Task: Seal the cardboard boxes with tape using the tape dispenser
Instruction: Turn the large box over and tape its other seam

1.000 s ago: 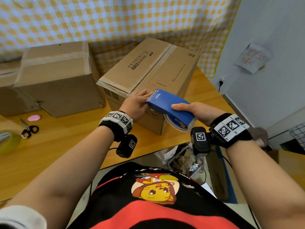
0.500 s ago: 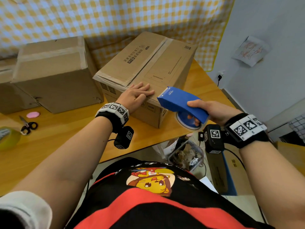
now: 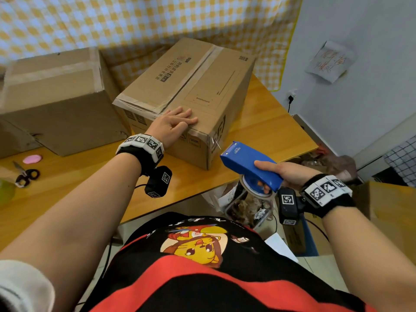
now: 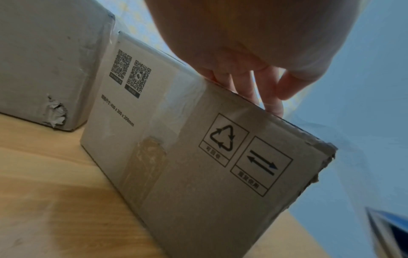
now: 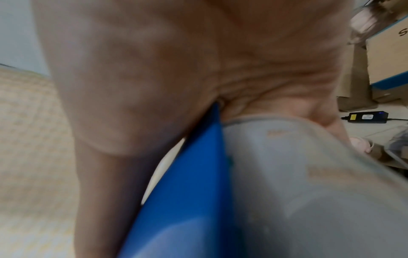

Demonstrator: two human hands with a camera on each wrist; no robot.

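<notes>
A printed cardboard box lies on the wooden table, clear tape running along its top seam and down its near end. My left hand lies flat on the box's near top edge, fingers straight. My right hand grips a blue tape dispenser with its roll of clear tape, held in the air off the box's near right corner, apart from it. A short tail of tape sticks out at that corner.
A second taped box stands left of the printed one, with another behind it. Scissors, a pink disc and a yellowish roll lie at the table's left. A bin of scraps and boxes sit on the floor at the right.
My right hand has pulled the dispenser away from the box's near end, rightward and toward me. My left hand slid from the box's end face up onto its top edge.
</notes>
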